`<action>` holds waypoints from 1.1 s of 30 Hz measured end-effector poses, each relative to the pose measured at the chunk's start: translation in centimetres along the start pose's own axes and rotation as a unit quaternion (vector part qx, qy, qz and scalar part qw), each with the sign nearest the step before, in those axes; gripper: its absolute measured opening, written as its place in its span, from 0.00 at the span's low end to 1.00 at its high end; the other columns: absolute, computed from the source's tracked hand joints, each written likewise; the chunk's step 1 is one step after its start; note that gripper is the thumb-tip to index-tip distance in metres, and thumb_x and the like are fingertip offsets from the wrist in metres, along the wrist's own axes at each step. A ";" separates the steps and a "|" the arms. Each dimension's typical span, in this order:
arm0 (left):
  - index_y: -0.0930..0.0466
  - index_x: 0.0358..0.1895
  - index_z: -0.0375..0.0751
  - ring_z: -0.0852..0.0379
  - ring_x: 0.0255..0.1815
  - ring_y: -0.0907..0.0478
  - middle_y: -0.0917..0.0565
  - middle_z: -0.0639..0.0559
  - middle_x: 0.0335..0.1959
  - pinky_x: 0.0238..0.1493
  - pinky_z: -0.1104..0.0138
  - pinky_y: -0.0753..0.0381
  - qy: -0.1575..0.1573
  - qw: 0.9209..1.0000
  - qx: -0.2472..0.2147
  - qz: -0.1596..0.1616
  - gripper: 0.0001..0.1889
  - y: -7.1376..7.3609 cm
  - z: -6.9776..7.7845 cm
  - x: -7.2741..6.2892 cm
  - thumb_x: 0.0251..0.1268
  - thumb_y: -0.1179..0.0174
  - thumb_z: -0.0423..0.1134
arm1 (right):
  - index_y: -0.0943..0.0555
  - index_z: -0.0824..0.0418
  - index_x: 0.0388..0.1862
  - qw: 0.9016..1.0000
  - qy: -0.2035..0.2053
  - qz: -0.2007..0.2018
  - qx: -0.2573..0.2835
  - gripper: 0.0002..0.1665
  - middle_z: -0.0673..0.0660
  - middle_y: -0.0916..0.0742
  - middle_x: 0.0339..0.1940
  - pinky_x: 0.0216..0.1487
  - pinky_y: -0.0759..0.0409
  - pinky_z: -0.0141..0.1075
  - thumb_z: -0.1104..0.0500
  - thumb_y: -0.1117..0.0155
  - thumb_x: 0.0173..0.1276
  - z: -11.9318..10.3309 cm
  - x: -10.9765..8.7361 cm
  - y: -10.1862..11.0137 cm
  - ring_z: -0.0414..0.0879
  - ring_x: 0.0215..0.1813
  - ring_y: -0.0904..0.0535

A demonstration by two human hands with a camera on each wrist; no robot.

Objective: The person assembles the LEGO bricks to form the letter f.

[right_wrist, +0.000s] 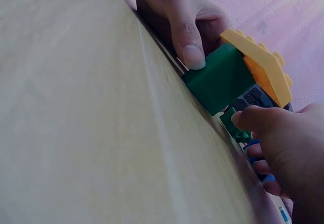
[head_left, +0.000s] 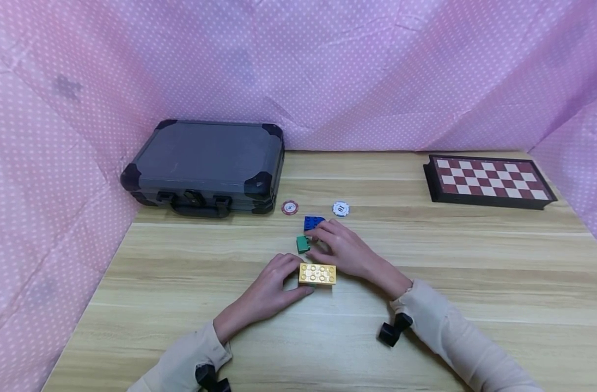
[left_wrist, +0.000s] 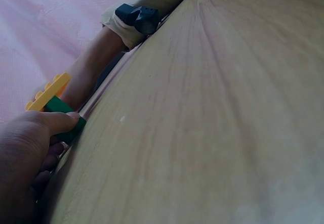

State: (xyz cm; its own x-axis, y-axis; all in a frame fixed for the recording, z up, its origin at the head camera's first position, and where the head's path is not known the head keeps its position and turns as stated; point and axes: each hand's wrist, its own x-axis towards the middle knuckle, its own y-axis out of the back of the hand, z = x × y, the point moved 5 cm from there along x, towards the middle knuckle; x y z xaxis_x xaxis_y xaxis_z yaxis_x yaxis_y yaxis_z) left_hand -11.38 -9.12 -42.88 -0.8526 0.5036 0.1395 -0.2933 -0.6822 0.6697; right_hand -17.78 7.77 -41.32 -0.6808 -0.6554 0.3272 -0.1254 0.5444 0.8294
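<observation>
My left hand (head_left: 271, 286) grips a green building block (right_wrist: 220, 80), thumb on its near side, as the block stands on the table. Across the top of that block sits a yellow eight-stud brick (head_left: 317, 274), overhanging it. Just beyond, my right hand (head_left: 345, 247) pinches a small green brick (head_left: 302, 244) between thumb and fingertips, its studs turned sideways. A blue brick (head_left: 312, 222) lies right behind, partly covered by the right fingers. In the left wrist view, the left thumb (left_wrist: 61, 121) presses the green block below the yellow brick.
A grey case (head_left: 205, 158) with black corners stands at the back left. Behind the bricks lie a red poker chip (head_left: 290, 207) and a white poker chip (head_left: 341, 208). A checkered board (head_left: 492, 178) sits at the back right. Pink dotted cloth (head_left: 347, 76) hangs around the table.
</observation>
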 end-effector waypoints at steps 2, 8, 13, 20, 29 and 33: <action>0.16 0.55 0.45 0.59 0.56 0.27 0.19 0.58 0.53 0.57 0.57 0.23 0.000 1.000 0.000 0.000 0.19 0.0 0.0 0.0 0.64 0.25 0.44 | 0.17 0.60 0.61 1.000 0.003 0.000 -0.008 0.25 0.53 0.16 0.51 0.46 0.22 0.39 0.51 0.26 0.69 0.0 0.0 0.0 0.44 0.47 0.25; 0.16 0.55 0.46 0.58 0.56 0.27 0.19 0.58 0.53 0.58 0.56 0.23 0.000 1.000 -0.001 0.000 0.19 0.0 0.0 0.0 0.64 0.26 0.44 | 0.16 0.60 0.60 1.000 0.004 0.002 -0.011 0.24 0.52 0.16 0.50 0.43 0.23 0.38 0.51 0.26 0.69 0.0 0.1 -0.2 0.44 0.45 0.26; 0.17 0.57 0.46 0.59 0.56 0.27 0.19 0.58 0.54 0.58 0.56 0.23 -0.002 1.000 -0.003 -0.001 0.20 0.0 0.0 0.0 0.65 0.26 0.45 | 0.16 0.60 0.59 1.000 0.001 0.006 -0.012 0.24 0.52 0.16 0.50 0.44 0.23 0.39 0.50 0.26 0.69 0.0 0.0 -0.3 0.44 0.45 0.25; 0.17 0.59 0.44 0.58 0.57 0.27 0.19 0.58 0.55 0.59 0.56 0.23 0.001 1.000 -0.002 -0.004 0.21 0.0 0.0 0.0 0.64 0.26 0.44 | 0.16 0.61 0.57 1.000 0.003 0.009 -0.026 0.24 0.53 0.15 0.50 0.46 0.22 0.40 0.48 0.26 0.69 -0.1 0.1 -0.4 0.45 0.45 0.24; 0.16 0.56 0.45 0.59 0.56 0.27 0.19 0.58 0.54 0.57 0.56 0.23 0.011 1.000 -0.007 -0.010 0.19 -0.2 -0.2 -0.1 0.65 0.26 0.44 | 0.18 0.61 0.58 1.000 -0.024 -0.003 -0.011 0.25 0.54 0.15 0.50 0.51 0.20 0.43 0.49 0.26 0.69 -0.1 -0.2 -0.4 0.46 0.49 0.23; 0.16 0.56 0.45 0.58 0.56 0.27 0.19 0.58 0.54 0.58 0.56 0.23 0.006 1.000 -0.004 -0.004 0.19 -0.1 -0.2 -0.1 0.65 0.26 0.44 | 0.18 0.59 0.58 0.999 -0.035 0.000 0.003 0.24 0.53 0.16 0.50 0.50 0.21 0.43 0.50 0.25 0.69 -0.1 -0.3 -0.1 0.46 0.48 0.23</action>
State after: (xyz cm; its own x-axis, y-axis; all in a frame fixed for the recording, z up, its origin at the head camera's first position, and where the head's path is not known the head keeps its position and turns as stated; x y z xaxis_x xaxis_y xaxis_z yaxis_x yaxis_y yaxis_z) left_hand -11.39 -9.19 -43.13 -0.8557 0.5021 0.1252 -0.3035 -0.6829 0.6644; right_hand -17.46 7.90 -41.46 -0.7292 -0.6176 0.2947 -0.1296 0.5474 0.8267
